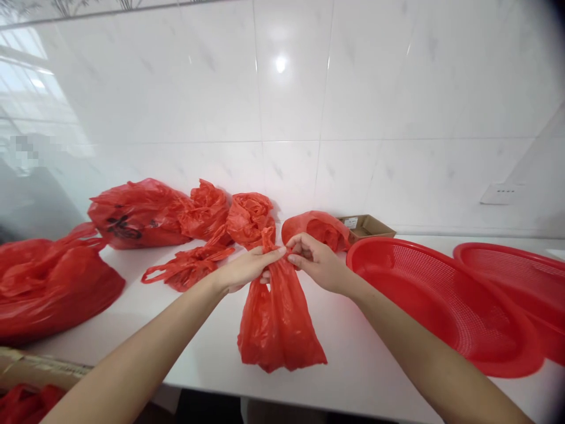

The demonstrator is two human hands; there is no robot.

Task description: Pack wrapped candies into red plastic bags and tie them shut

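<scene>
Between my hands is a red plastic bag (285, 324), gathered at its neck, its wider body hanging toward me over the white table. My left hand (251, 268) grips the gathered neck, thumb lying on top and fingers underneath. On the other side, my right hand (315, 259) pinches the bag's upper edge between thumb and fingertips. What the bag contains, if anything, cannot be seen. Just left of my left hand lies a small crumpled red bag (188, 268) with its handle loop spread out.
Along the wall stand several red bags, including a big printed one (136, 215). A bulging red bag (53, 288) lies at the left. To the right are two red plastic baskets (419, 300) (521, 265). Behind them is a shallow cardboard box (375, 227) on the white table (212, 359).
</scene>
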